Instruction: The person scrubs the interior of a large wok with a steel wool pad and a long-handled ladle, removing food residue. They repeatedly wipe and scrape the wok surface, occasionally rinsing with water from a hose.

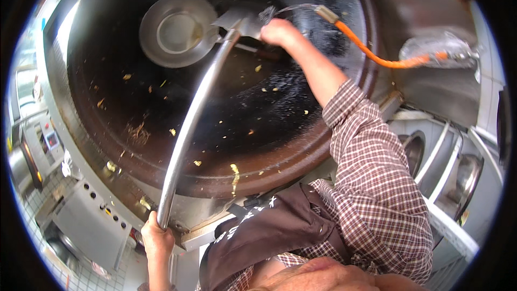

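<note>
My left hand [158, 234] grips the lower end of a long steel handle [190, 121]. That handle runs up across a large dark wok [258, 178] to a broad metal shovel blade [250, 20]. At the blade's right edge is my right hand [278, 32], fingers curled and blurred. Beside its knuckles shows a grey mesh-like patch [267, 15]; whether it is a scourer or splashing water is unclear. A large metal ladle [177, 56] lies in the wok left of the blade, a little cloudy liquid in its bowl. Its handle passes partly behind the shovel.
An orange hose [363, 48] with a brass-coloured end [326, 14] hangs over the wok's right rim. Food scraps [139, 133] dot the wok wall. A white rack [438, 161] with metal basins stands at right, and steel kitchen equipment [89, 222] at lower left.
</note>
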